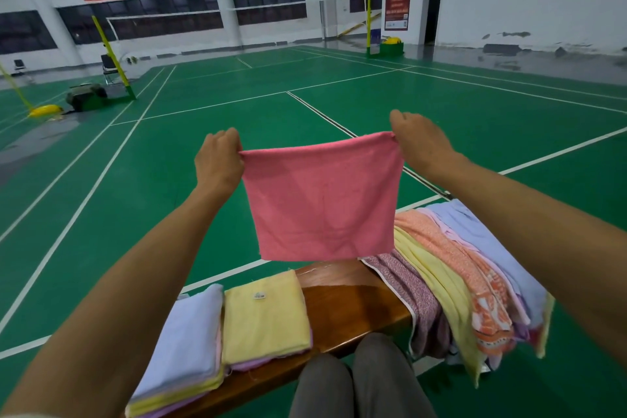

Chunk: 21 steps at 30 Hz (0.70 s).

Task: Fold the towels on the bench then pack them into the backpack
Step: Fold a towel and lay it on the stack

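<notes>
The left hand (217,159) pinches the top left corner of a pink towel (322,200), fingers curled; the right hand (420,142) pinches the top right corner likewise. The towel hangs flat and roughly square, top edge horizontal (slightly higher at 3 o'clock), above the wooden bench (353,299). Two folded stacks (264,316) lie at 7 o'clock; one loose heap (475,282) at 4 o'clock.

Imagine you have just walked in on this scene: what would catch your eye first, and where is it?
First, the pink towel, held up in mid-air at centre by its top corners between the left hand and right hand. Below it runs the wooden bench, with folded towels stacked on its left and unfolded towels draped over its right.
</notes>
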Each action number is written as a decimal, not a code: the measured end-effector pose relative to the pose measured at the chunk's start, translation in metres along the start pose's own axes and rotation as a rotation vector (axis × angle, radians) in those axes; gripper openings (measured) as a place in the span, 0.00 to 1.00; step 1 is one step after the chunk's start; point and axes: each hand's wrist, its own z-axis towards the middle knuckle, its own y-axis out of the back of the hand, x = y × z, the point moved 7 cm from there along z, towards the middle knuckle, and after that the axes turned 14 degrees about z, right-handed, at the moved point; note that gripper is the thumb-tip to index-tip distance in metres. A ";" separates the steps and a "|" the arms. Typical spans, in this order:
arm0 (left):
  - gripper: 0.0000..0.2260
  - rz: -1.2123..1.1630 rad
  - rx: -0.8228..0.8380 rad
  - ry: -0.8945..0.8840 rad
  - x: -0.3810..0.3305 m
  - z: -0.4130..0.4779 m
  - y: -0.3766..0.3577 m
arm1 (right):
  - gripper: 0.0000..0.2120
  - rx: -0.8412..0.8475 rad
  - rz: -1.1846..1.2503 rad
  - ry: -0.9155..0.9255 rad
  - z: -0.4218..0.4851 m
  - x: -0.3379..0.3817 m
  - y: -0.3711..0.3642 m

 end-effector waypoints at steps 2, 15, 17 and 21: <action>0.07 -0.016 0.009 0.041 0.002 0.001 0.000 | 0.12 -0.022 0.017 -0.025 0.001 -0.003 0.001; 0.10 -0.009 0.129 0.114 0.003 -0.015 -0.021 | 0.09 0.041 0.022 -0.158 -0.009 -0.012 -0.014; 0.10 0.001 0.133 0.121 0.002 -0.015 -0.023 | 0.08 0.014 0.072 -0.205 -0.010 -0.020 -0.016; 0.10 -0.063 0.143 0.182 0.004 -0.013 -0.030 | 0.07 -0.077 0.310 -0.410 -0.010 -0.043 -0.025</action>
